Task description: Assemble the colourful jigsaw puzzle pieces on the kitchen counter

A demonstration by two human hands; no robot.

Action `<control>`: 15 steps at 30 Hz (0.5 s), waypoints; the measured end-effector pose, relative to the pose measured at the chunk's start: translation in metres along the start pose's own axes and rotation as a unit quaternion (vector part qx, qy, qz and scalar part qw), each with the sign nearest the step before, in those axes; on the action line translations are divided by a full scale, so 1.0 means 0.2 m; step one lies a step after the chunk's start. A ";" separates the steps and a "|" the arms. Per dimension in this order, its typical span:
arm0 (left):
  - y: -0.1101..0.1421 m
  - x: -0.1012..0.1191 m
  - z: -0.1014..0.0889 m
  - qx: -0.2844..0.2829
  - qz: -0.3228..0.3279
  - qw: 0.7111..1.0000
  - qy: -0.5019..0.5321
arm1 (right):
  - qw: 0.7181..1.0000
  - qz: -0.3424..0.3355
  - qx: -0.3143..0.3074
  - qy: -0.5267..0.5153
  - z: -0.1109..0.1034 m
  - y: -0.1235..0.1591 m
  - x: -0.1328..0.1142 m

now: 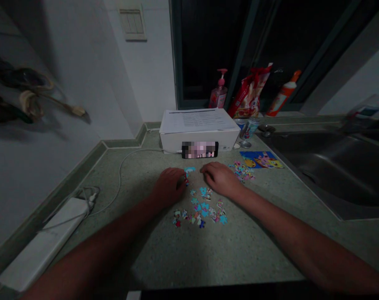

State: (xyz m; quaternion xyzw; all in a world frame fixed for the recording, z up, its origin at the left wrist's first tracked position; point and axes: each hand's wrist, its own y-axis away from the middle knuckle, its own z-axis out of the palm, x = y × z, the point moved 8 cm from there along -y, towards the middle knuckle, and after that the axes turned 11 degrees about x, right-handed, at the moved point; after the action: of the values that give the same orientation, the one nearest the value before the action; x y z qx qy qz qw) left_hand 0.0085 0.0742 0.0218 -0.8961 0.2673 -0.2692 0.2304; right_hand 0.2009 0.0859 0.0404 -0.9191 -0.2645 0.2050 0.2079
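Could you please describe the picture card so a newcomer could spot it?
Start at the metal sink; the picture card lies on the counter just left of it. Unlike the loose puzzle pieces beside it, this is one mostly blue rectangle.

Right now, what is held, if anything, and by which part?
Cannot be told: the left hand is beside light-blue puzzle pieces, fingers partly hidden; the right hand shows no piece.

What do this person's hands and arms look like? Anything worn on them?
The left hand and right hand wear no gloves. No sleeve, watch or bracelet shows on the left forearm or right forearm. It is too dim to rule out thin rings.
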 end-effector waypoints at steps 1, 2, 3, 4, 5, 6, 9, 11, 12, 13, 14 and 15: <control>0.00 0.00 0.00 0.001 0.004 1.000 0.002 | 1.000 -0.004 0.001 -0.007 0.01 0.01 0.00; 0.00 0.00 0.00 0.001 0.006 1.000 0.003 | 1.000 -0.004 0.003 -0.013 0.01 0.01 0.00; 0.01 0.00 0.01 0.001 0.007 1.000 0.005 | 1.000 -0.002 0.007 -0.018 0.02 0.02 0.00; 0.01 -0.01 0.01 0.001 0.007 1.000 0.006 | 1.000 0.003 0.010 -0.022 0.02 0.02 0.01; 0.01 -0.01 0.01 0.000 0.006 1.000 0.007 | 1.000 0.009 0.011 -0.025 0.02 0.02 0.02; 0.01 -0.02 0.01 0.000 0.004 1.000 0.008 | 0.999 0.015 0.012 -0.029 0.03 0.02 0.02; 0.02 -0.03 0.02 -0.005 -0.003 1.000 0.010 | 0.999 0.024 0.004 -0.048 0.05 0.02 0.03; 0.02 -0.02 0.01 -0.005 -0.005 1.000 0.009 | 0.998 0.021 0.000 -0.062 0.06 0.02 0.03; 0.02 -0.02 0.01 -0.004 -0.005 1.000 0.009 | 0.998 0.018 0.000 -0.067 0.06 0.02 0.02; 0.02 -0.02 0.01 -0.004 -0.005 1.000 0.008 | 0.997 0.016 0.001 -0.073 0.06 0.02 0.02; 0.02 -0.01 0.01 -0.004 -0.004 1.000 0.006 | 0.997 0.013 0.003 -0.078 0.06 0.02 0.02; 0.02 -0.01 0.01 -0.005 -0.004 1.000 0.004 | 0.997 0.010 0.005 -0.083 0.05 0.02 0.01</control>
State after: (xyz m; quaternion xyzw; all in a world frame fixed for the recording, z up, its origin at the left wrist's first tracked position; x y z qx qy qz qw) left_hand 0.0070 0.0736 0.0182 -0.8972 0.2657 -0.2723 0.2240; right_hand 0.1992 0.0871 0.0287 -0.9005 -0.2711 0.2835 0.1877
